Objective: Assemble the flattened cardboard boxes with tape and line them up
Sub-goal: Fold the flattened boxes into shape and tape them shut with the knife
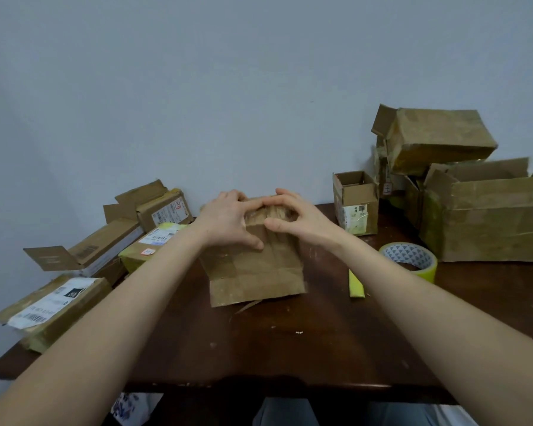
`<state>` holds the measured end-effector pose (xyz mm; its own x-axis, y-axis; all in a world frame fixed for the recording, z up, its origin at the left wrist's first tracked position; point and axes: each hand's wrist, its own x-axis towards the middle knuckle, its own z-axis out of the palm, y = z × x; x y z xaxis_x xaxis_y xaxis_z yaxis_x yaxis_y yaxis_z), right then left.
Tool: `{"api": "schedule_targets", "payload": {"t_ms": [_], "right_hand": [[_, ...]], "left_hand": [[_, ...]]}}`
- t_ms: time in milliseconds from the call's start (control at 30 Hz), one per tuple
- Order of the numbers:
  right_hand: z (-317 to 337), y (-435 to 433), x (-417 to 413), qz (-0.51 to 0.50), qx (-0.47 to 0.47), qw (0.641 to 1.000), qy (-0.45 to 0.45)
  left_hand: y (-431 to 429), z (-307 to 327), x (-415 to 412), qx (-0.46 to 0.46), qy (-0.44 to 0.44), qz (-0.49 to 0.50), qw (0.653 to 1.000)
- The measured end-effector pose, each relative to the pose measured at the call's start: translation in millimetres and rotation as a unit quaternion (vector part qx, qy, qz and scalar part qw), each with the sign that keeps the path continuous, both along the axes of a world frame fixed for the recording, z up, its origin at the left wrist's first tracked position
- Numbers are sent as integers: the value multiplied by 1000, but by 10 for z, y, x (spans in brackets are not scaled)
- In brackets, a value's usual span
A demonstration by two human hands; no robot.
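- The dark wooden table (259, 348) carries everything. Finished work sits on its right side and waiting work on its left.
- A large box (486, 219) stands open-topped at the far right, its sides shiny with tape. It looks assembled.
- A second box (440, 139) lies tilted on top of the group behind it, one flap sticking out. It looks put together, but it is stacked rather than lined up.
- A pile of flat boxes (74, 299) with shipping labels covers the left edge. At least four seem not yet formed, so I judge the task to be somewhere near halfway.
- The centre box (256, 272) stands in the middle of the table just in front of the person. It is upright and crumpled, with its top edge under both hands.
- A small box (356, 207) stands open beside the large one. It is upright and seems done.
- The left hand (228, 219) holds the centre box's top, with the fingers laid over the edge and the thumb spread down the front face.
- The right hand (293, 218) grips the same edge, with the fingers curled over the top and the thumb pressing the front. The flaps probably still need closing.
- A tape roll (410, 259) with a yellow rim lies flat near the right forearm, and neither hand touches it.
- A yellow strip (356, 284) lies just beside the roll. I cannot tell what it is.
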<state>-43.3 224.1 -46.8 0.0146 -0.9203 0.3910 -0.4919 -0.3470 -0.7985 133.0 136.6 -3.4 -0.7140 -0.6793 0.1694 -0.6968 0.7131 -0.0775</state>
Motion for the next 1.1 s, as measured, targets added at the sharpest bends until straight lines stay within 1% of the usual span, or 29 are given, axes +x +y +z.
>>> {"api": "schedule_targets", "payload": {"t_ms": [67,100,233,300,333,400,467,500,533,567,600,667,700,767,800,833,900,967,1033,1100], "right_hand": [[-73,44,9,15,26,999,-13],[-123,66,26,21,44,999,-15],[-229,35,133,35,73,996,-27],[-221,-9,181,16,81,996,-20],[-218,-35,187,-13,79,997,-15],[-227,-51,133,-115,69,991,0],[-268,-56,13,-228,76,971,-12],[-291,-56,-41,-263,90,960,-42],[-287,-44,-76,-271,108,952,-93],[-267,-37,-87,-252,136,945,-160],[-220,-12,-64,-215,173,935,-221],[-150,-17,-21,-153,232,913,-299],[-135,-21,-10,-135,243,895,-348],[-115,-23,-4,-93,243,845,-467],[-111,-17,-8,-93,236,830,-497],[-105,-2,-19,-102,228,826,-506],[-126,20,-51,-141,200,842,-482],[-168,29,-85,-193,165,876,-411],[-224,46,-132,-247,149,910,-297],[-256,81,-183,-286,162,934,-140]], "left_hand": [[26,-14,39,-5,-48,17,999],[40,-72,83,0,-53,29,998],[6,-234,250,33,-5,43,999],[-35,-260,317,44,12,48,998],[-51,-260,345,48,20,53,997],[-77,-232,404,67,51,59,995],[-89,-121,444,91,137,43,985],[-86,-31,451,102,188,29,977],[-79,62,449,107,226,14,968],[-76,134,443,105,244,3,964],[-73,177,428,99,248,-5,964],[-54,204,380,106,259,-14,960],[-39,196,358,118,268,-17,956],[-8,180,331,133,275,-25,952],[-1,176,335,136,277,-26,951],[1,173,348,136,279,-25,950],[-6,160,383,130,268,-17,955],[1,161,396,107,218,-11,970],[27,185,363,75,152,-12,985],[57,177,287,60,101,-10,993]]}}
